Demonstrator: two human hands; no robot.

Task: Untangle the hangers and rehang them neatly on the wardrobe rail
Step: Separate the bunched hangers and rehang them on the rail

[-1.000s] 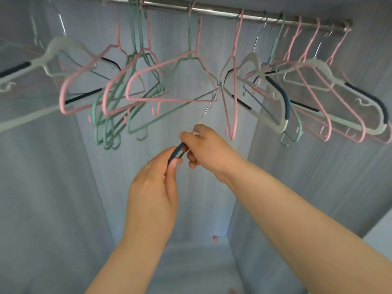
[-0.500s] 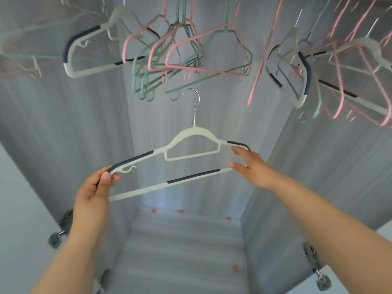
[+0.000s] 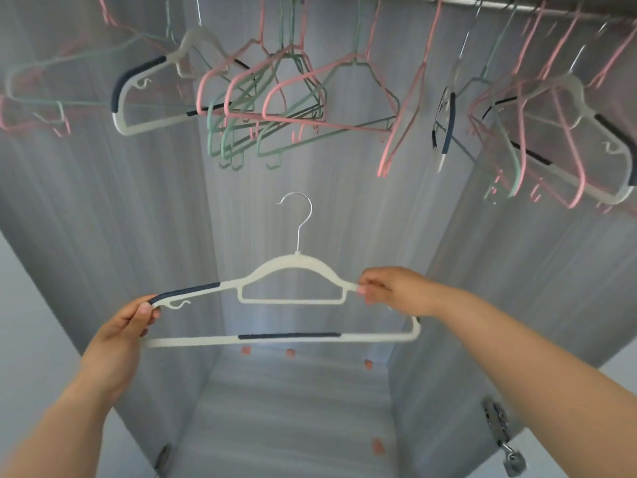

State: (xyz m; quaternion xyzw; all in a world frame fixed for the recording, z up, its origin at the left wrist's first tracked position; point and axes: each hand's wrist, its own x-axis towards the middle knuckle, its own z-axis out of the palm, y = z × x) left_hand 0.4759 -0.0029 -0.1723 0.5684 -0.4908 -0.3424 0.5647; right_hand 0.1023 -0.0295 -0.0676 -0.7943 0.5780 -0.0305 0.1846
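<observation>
I hold a white hanger [image 3: 296, 267] with dark grip strips and a metal hook level and upright in the middle of the wardrobe, well below the rail. My left hand [image 3: 125, 331] pinches its left shoulder tip. My right hand [image 3: 389, 288] pinches its right shoulder. The metal rail [image 3: 510, 5] runs along the top right. From it hang a tangled bunch of pink and green hangers [image 3: 275, 108], another white hanger [image 3: 151, 98] at the left, and a mixed cluster of hangers [image 3: 551, 132] at the right.
Grey wardrobe walls [image 3: 86, 201] close in on both sides and behind. The wardrobe floor [image 3: 289, 415] lies below, with small pink pegs on it. Door hinges [image 3: 498, 426] show at the lower right and lower left edges.
The white hanger came free of the tangle and came down from the bunch. My hands moved apart to its two shoulders, and it has levelled out since half a second ago.
</observation>
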